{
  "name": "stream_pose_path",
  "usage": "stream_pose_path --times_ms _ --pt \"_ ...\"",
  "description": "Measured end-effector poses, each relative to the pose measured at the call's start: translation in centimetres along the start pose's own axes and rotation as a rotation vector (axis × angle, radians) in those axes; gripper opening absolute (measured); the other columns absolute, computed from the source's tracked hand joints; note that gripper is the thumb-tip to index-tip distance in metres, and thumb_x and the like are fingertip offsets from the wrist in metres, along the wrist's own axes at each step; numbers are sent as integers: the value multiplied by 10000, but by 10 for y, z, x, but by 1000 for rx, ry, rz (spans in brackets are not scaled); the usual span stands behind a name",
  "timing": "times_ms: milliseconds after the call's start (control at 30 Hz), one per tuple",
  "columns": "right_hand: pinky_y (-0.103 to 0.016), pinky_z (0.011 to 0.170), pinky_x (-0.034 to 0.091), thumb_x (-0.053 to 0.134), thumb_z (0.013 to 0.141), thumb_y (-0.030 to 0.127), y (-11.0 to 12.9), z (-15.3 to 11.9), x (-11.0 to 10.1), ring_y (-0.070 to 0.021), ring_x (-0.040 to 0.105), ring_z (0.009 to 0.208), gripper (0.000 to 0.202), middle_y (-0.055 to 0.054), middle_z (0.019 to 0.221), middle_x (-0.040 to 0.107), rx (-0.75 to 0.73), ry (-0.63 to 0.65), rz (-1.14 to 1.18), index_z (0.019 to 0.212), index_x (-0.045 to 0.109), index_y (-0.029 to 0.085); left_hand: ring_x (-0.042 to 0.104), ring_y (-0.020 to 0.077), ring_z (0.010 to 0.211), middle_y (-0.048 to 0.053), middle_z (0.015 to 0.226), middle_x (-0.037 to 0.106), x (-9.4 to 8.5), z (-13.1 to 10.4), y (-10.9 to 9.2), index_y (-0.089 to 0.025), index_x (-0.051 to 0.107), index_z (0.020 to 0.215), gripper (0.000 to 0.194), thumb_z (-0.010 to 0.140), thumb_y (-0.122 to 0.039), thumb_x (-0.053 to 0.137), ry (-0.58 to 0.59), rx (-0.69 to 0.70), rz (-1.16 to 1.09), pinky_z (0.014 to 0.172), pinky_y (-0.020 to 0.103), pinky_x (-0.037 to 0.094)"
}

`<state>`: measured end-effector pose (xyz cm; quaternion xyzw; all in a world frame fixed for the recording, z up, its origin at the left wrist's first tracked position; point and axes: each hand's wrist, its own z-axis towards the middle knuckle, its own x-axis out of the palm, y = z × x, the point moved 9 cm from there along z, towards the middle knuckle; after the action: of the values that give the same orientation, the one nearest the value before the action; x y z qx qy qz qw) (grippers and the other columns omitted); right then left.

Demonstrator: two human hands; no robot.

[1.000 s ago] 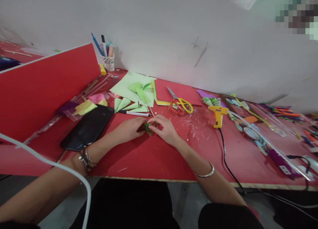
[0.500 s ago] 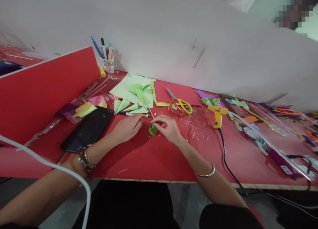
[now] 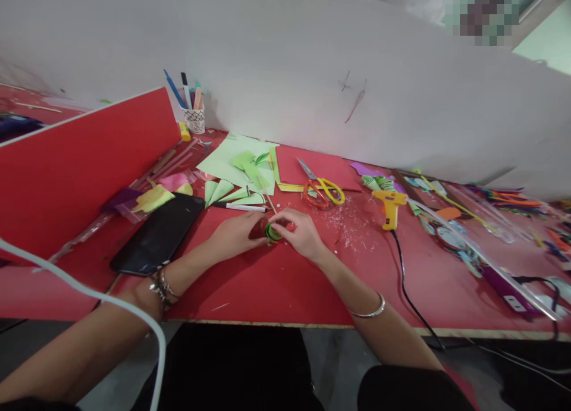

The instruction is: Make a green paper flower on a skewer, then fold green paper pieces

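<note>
A small green striped paper piece (image 3: pixel 273 233) is at the middle of the red table (image 3: pixel 250 286), between my hands. My left hand (image 3: pixel 237 235) reaches it from the left, thumb and fingers closed on its left edge. With thumb and fingers pinched, my right hand (image 3: pixel 300 234) holds the lower end of a thin wooden stick (image 3: pixel 269 198) over the paper piece. Behind my hands lie a white marker (image 3: pixel 243 207) with a black cap and cut light green paper pieces (image 3: pixel 220 191).
Scissors (image 3: pixel 328 188) lie on red paper sheets (image 3: pixel 321 164) at the back. A yellow glue gun (image 3: pixel 390 209) with a black cord stands right. A black phone (image 3: pixel 158 235) and red board (image 3: pixel 89 173) are left. A pen cup (image 3: pixel 194 119) stands by the wall.
My left hand has moved down and right from beside the marker to the green paper piece and taken hold of it. My right hand has barely moved.
</note>
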<state>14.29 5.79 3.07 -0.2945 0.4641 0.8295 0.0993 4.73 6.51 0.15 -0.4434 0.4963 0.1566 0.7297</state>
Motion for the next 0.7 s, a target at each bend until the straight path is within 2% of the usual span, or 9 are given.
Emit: stream_pose_path --times_ms 167,333,533,700 --pt "-227 658 433 500 800 216 -4 0 -2 -115 554 719 123 -19 810 617 23 -18 8 837 614 187 564 214 866 59 1012 585 0 0 -1 -197 488 1051 347 764 -390 513 5 33 -27 708 294 434" --pt "-232 656 439 511 792 220 -4 0 -1 -114 553 699 124 -21 799 615 17 -26 9 842 619 184 554 201 825 48 935 591 -1 0 -6 -191 513 983 326 775 -441 485 4 52 -38 685 285 424" --pt "-235 677 434 500 798 194 -3 1 -2 -123 558 744 117 -24 800 612 11 -17 11 822 614 182 546 186 793 49 892 573 3 2 -4 -180 528 926 211 789 -335 486 32 86 -7 662 265 416" --pt "-249 718 426 492 804 181 -2 1 -3 -127 556 761 115 -23 800 610 -4 6 8 803 607 183 544 178 823 47 923 575 -5 1 0 -177 540 879 149 782 -272 476 15 81 9 684 255 419"
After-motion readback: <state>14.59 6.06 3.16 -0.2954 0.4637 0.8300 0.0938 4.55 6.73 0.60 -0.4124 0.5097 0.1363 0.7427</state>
